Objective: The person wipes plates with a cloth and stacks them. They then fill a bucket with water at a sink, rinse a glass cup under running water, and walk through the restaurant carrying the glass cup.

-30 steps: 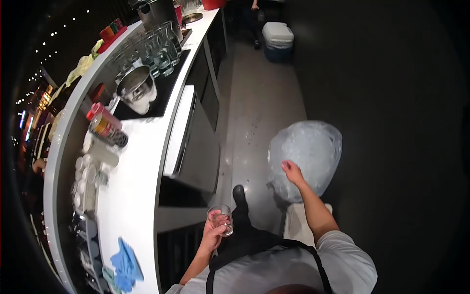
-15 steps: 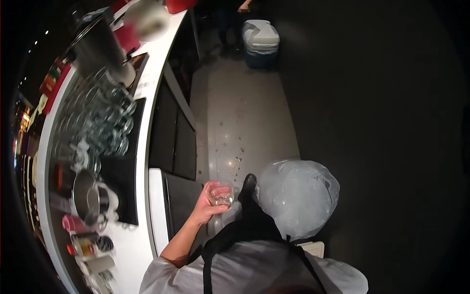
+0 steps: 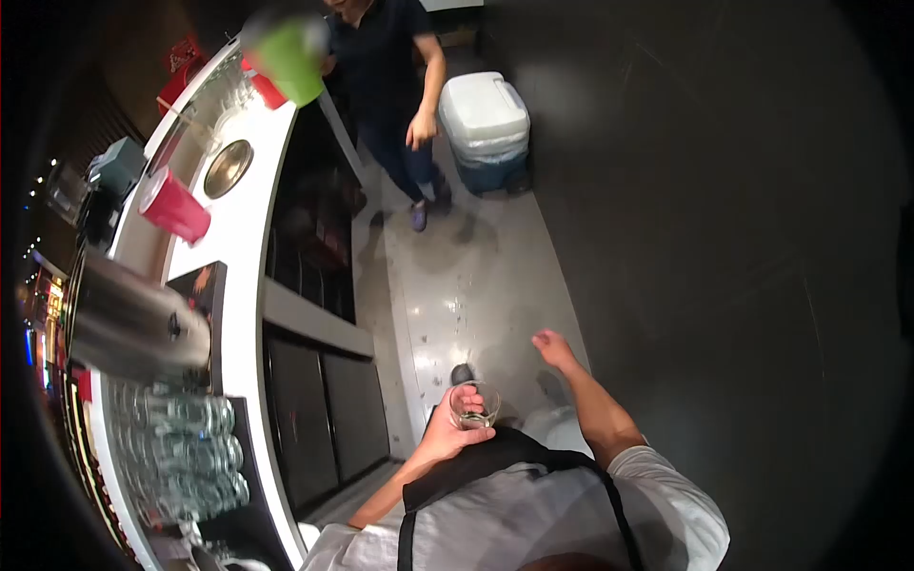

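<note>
My left hand [image 3: 447, 433] is wrapped round a clear drinking glass [image 3: 477, 415], held in front of my dark apron. A little clear liquid or shine shows low in the glass. My right hand [image 3: 552, 349] is out to the right over the floor, its fingers curled in and no object showing in it. Many upturned clear glasses [image 3: 195, 457] stand on a dark mat on the counter to my left. Beyond them is a large metal dispenser [image 3: 133, 319] with a small black tap.
The white counter [image 3: 249, 314] runs along my left above dark cabinet doors [image 3: 305, 409]. A pink cup [image 3: 175, 206] and a round metal tray [image 3: 228, 169] sit farther along. A person [image 3: 381, 71] stands ahead beside a white-lidded bin [image 3: 484, 109]. A plastic bag [image 3: 560, 428] is partly hidden by my body.
I have moved forward along the counter, with the glass still in my left hand. My right arm has come into view. The person and bin appear nearer, and the bag is now mostly hidden.
</note>
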Available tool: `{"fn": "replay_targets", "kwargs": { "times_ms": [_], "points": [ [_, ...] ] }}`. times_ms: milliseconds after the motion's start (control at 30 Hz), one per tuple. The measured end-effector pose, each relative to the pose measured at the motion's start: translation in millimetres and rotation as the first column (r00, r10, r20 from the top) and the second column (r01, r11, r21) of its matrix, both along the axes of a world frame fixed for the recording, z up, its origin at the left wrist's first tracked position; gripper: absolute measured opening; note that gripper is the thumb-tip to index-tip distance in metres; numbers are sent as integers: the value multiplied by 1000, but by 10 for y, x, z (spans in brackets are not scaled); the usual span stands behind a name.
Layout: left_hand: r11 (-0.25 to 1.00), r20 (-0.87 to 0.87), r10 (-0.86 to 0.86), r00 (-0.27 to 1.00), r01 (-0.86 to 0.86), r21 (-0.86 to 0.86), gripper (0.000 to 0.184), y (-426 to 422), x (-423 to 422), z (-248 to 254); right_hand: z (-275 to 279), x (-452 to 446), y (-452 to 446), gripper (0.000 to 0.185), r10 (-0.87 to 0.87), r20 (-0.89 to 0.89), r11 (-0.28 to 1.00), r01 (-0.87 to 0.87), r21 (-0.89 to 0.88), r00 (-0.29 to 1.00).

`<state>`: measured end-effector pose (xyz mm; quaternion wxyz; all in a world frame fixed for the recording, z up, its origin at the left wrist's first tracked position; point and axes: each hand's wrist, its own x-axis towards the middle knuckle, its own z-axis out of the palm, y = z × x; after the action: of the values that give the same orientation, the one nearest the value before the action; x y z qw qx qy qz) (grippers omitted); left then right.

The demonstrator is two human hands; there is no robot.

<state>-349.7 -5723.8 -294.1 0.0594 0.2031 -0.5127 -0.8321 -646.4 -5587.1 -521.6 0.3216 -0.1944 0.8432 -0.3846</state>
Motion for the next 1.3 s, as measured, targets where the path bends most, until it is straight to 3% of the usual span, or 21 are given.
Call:
{"fn": "replay_targets", "kwargs": {
  "times_ms": [100,233,333,367,400,500,567,600,633,667,700,733,767,800,867,933,1033,1100,1167,1233,1300],
  "points": [
    [995,2,39,999,-39,97,77,-453,-753,-121,507,-708,-823,38,-10,-41,992,5,-125,999],
    [998,-58,-6,998,3,-57,84,-1208,-1902,124,202,-1448,-935,43,150,-57,972,-137,192,987],
    [992,-80,-67,995,58,-110,86,-1653,-2715,350,-420,-2122,-472,46,484,-47,797,-418,435,874],
    [993,-83,-62,995,54,-103,86,-1749,-2929,357,-1149,-2414,-207,47,744,23,542,-622,565,668],
    [997,-115,-41,992,34,-62,86,-1835,-3156,332,-565,-2437,-246,48,581,68,628,-500,596,811],
    [1000,-34,-29,999,29,-9,86,-2191,-3810,59,-1688,-2977,455,47,714,-117,601,-518,609,690],
    [989,-17,54,998,-56,-136,86,-2456,-4230,-149,-680,-3263,48,43,317,308,673,-441,593,897],
    [990,10,110,994,-109,-89,85,-2521,-4339,-215,-693,-3727,-110,41,98,914,874,-473,110,394],
    [981,-9,175,985,-175,-78,84,-2766,-4648,-249,-658,-4179,-295,40,-208,893,915,-401,34,-398],
    [936,9,201,980,-189,-296,83,-2954,-4843,-131,-674,-4300,-477,39,-210,845,928,-371,15,-492],
    [947,53,310,949,-303,-109,82,-3054,-5052,-24,-705,-4428,-652,39,-211,788,939,-344,-2,-579],
    [931,43,354,934,-348,-109,83,-3188,-5230,80,-713,-4717,-1024,38,-76,995,821,-563,100,66],
    [912,15,399,917,-395,-112,83,-3358,-5379,190,-748,-5069,-1499,38,248,730,706,-635,314,637],
    [896,7,433,902,-429,-119,84,-3502,-5495,295,-720,-5367,-1923,38,565,121,660,-535,527,816],
    [858,22,504,864,-497,-133,85,-3864,-5662,296,-630,-5919,-2897,37,311,48,866,-303,398,949],
    [816,48,575,817,-567,-114,84,-4200,-5760,311,-540,-6407,-3819,30,244,7,935,-237,265,970],
    [757,36,654,756,-652,-51,82,-4727,-5871,256,-439,-7012,-4955,29,236,-141,967,-218,133,962],
    [751,38,658,752,-652,-101,81,-5196,-5921,145,-241,-7226,-5547,22,137,-145,989,-128,69,980],
    [750,25,660,751,-657,-84,81,-5750,-6045,153,-594,-7485,-5822,22,40,-68,990,-49,-133,997],
    [775,-19,624,782,-621,-119,84,-6321,-6240,173,-351,-7452,-5883,21,12,104,988,4,-153,995],
    [799,-64,567,821,-567,-199,85,-6873,-6438,169,-546,-7302,-5904,21,-192,55,980,195,-49,980]
  ]
}}
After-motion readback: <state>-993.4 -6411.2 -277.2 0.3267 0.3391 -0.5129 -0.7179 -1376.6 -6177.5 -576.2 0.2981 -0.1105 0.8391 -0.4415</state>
